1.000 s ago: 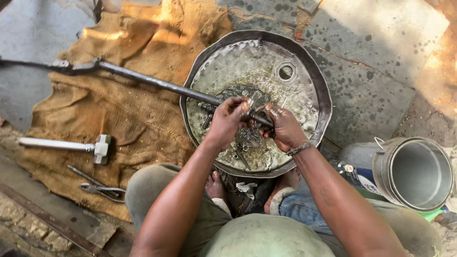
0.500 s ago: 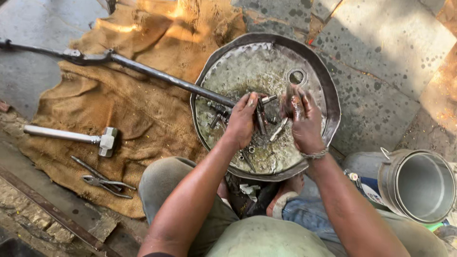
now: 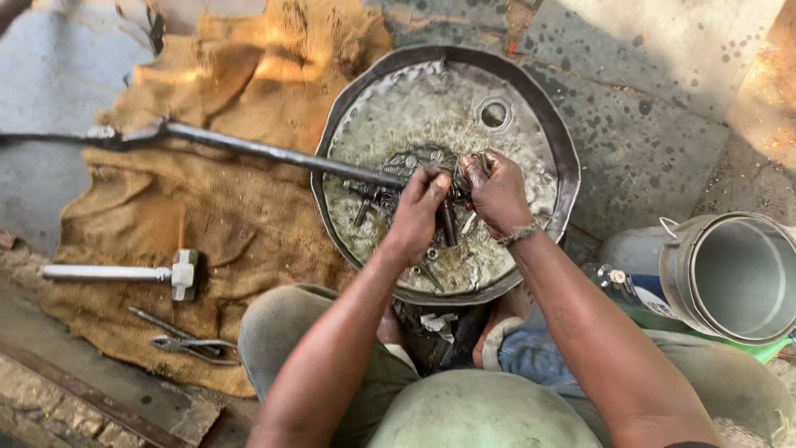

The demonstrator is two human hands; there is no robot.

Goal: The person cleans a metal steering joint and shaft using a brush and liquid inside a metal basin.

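Because the small metal parts (image 3: 448, 217) sit in the murky liquid of the round metal pan (image 3: 565, 158), both hands work low over its middle: the left hand (image 3: 419, 209) curls its fingers around a dark piece, the right hand (image 3: 496, 191) pinches its top. A long rod (image 3: 249, 148) leans over the rim from the burlap (image 3: 207, 207), where hammer (image 3: 178, 274) and pliers (image 3: 186, 340) lie

tan woven burlap cloth (image 3: 207, 207), dark grey pan (image 3: 564, 158) with murky liquid, silver bucket (image 3: 730, 278), speckled grey stone floor (image 3: 655, 99).
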